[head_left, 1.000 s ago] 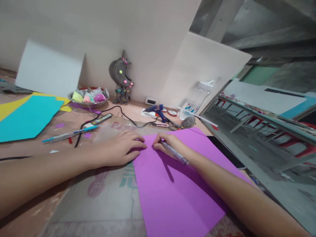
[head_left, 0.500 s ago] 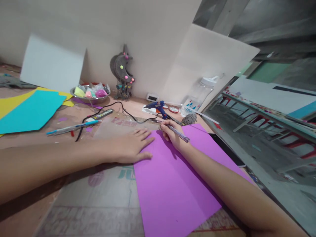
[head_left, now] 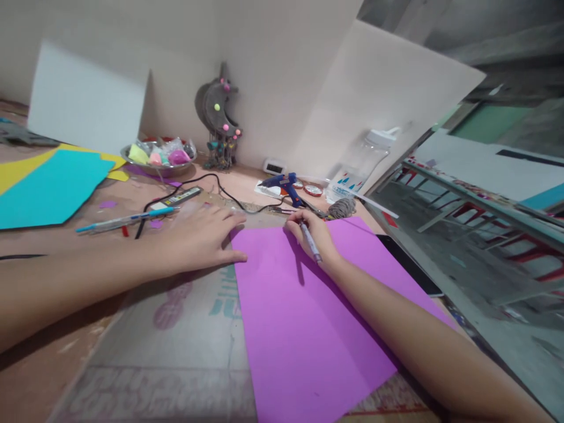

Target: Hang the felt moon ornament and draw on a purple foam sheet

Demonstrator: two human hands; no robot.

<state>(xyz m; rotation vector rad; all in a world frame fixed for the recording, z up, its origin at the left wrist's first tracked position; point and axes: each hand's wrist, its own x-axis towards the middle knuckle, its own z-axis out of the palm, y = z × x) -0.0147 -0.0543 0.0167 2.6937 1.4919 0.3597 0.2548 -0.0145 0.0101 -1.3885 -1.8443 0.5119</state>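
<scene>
A purple sheet (head_left: 304, 317) lies flat on a grey board (head_left: 176, 346) in front of me. My right hand (head_left: 314, 234) rests on the sheet near its far edge and grips a clear pen (head_left: 310, 243), tip pointing to the far edge. My left hand (head_left: 200, 238) lies flat with fingers spread just left of the sheet, its fingertips touching the sheet's left edge and far corner.
A blue glue gun (head_left: 282, 183) with a black cord (head_left: 194, 191), a twine ball (head_left: 341, 207) and a plastic bottle (head_left: 359, 167) stand beyond the sheet. At left lie a blue pen (head_left: 126, 220), teal paper (head_left: 48, 189) and a metal bowl (head_left: 158, 160). The table's edge runs along the right.
My left hand slid left, off the purple sheet to its edge. My right hand with the pen shifted slightly and the pen turned more upright. The view tilted a little.
</scene>
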